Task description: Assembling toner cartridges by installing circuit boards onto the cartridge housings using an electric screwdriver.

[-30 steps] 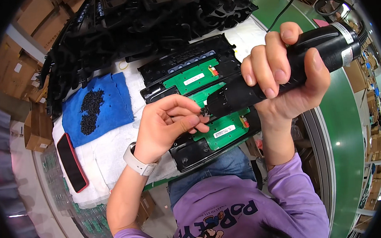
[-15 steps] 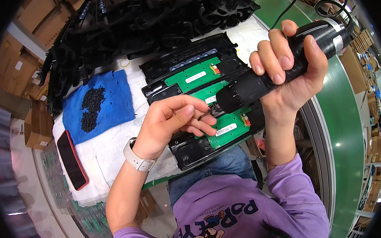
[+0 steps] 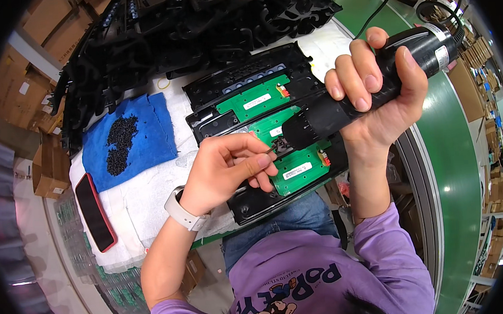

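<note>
My right hand [image 3: 383, 100] is wrapped round a black electric screwdriver [image 3: 332, 114], tilted with its front end down to the left. My left hand [image 3: 226, 170] is closed in a pinch beside the screwdriver's front end; something small and dark shows at the fingertips, too small to make out. Below both hands lie black plastic housings [image 3: 249, 206] with green circuit boards [image 3: 296, 183] set in them. Another green board [image 3: 253, 97] sits in the farther housing, with a white label and a red-and-white connector. The middle board [image 3: 264, 127] is partly hidden by the screwdriver.
On the left, a blue cloth [image 3: 154, 120] carries a heap of small black screws [image 3: 121, 145]. A red-edged phone [image 3: 95, 212] lies on the white cloth [image 3: 145, 215] near it. Black plastic parts [image 3: 198, 39] are piled at the back. A green conveyor [image 3: 457, 173] curves along the right.
My left fingers have drawn together into a tighter pinch and shifted slightly left. The screwdriver in my right hand has moved a little to the left.
</note>
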{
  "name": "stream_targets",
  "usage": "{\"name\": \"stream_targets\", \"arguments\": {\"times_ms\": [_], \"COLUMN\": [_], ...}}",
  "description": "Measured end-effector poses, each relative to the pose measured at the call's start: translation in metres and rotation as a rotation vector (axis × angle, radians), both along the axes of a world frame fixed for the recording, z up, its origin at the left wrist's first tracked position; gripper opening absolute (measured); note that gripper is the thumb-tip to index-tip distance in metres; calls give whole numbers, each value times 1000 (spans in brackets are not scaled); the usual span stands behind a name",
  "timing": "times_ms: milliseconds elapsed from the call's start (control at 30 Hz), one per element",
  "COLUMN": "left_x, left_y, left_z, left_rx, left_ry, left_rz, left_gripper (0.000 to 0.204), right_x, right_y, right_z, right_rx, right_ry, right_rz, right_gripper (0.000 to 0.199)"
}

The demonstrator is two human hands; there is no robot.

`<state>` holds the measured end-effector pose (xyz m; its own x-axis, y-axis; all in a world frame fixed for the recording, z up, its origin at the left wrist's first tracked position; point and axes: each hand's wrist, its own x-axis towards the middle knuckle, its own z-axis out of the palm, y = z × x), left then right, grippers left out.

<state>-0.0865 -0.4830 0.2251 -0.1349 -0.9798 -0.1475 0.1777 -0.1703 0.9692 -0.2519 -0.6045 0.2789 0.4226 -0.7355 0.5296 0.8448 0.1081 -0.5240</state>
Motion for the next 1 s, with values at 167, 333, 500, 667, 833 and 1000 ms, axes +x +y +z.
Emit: {"name": "stream_targets", "arguments": {"times_ms": [167, 333, 500, 667, 833, 1000], "left_x": [-3, -5, -9, -7, -10, -10], "left_y": [2, 1, 2, 3, 1, 0], "left_z": [1, 1, 0, -2, -2, -6], "left_rx": [15, 6, 29, -39, -30, -72], "left_ry": [12, -88, -304, -270, -187, -163], "left_rz": [55, 20, 98, 115, 163, 192], "left_gripper": [9, 9, 9, 10, 19, 20], "right_x": [-2, -3, -18, -31, -28, -28], "right_y": [-1, 0, -7, -6, 0, 5], "right_z": [0, -5, 2, -3, -10, -11], "right_rx": [9, 77, -46, -264, -297, -305], "right_ry": [-15, -39, 17, 259, 467, 497], "right_rz": [-2, 3, 118, 1, -98, -92], "right_gripper": [26, 27, 27, 26, 30, 27]}}
